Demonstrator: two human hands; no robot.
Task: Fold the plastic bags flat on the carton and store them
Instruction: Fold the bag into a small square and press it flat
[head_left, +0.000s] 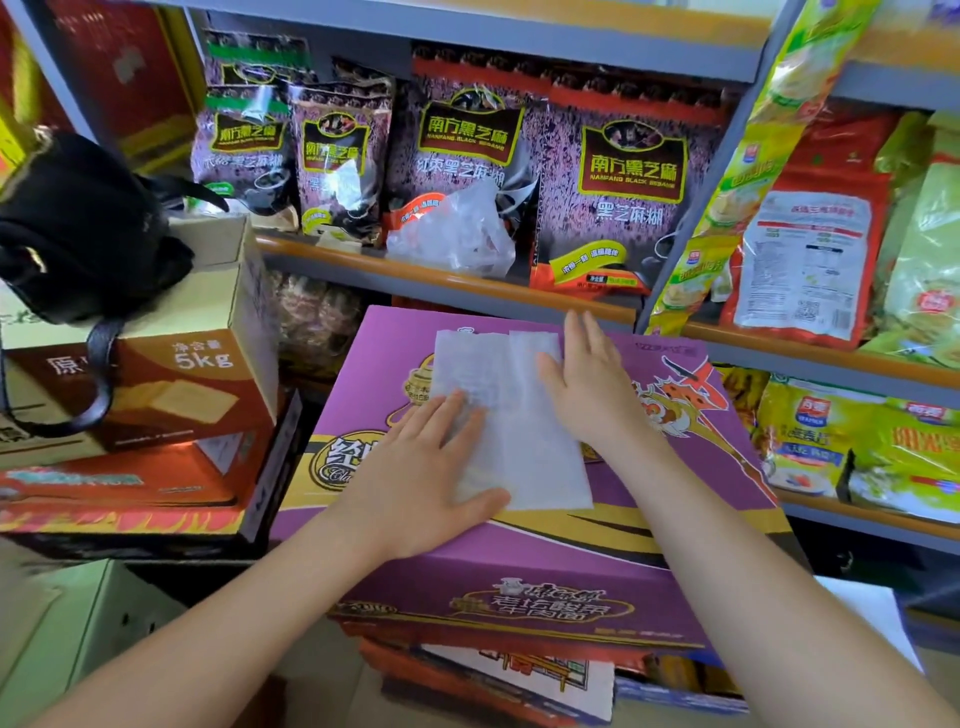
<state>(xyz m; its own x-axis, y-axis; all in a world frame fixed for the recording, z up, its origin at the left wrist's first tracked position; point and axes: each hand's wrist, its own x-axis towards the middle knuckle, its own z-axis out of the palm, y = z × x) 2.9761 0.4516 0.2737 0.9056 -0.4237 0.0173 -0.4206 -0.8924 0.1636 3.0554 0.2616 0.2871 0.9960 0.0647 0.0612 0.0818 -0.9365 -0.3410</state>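
Left hand (423, 467): fingers straight, palm down, pressed flat on lower left part of plastic bag (511, 415); thumb along bag's near edge. Right hand (589, 387): fingers straight and together, flat on bag's upper right edge, fingertips toward shelf. Nothing gripped by either.

Bag between and under both hands, flat on top of purple carton (519, 561). Long axis away from body, far end tilted slightly left; near short edge just right of left thumb, far short edge left of right fingertips. Translucent white, thin, finely wrinkled; lengthwise crease down the middle; carton print faint through it.

Beyond right fingertips: orange-edged shelf (467, 280) with crumpled clear plastic bag (457, 234) against black sesame paste packs (631, 171). Well left of left hand: 5kg box (202, 374) stacked on other cartons, black handbag (78, 228) on top. Right of right hand: green and yellow cereal packs (852, 441) on lower shelf.
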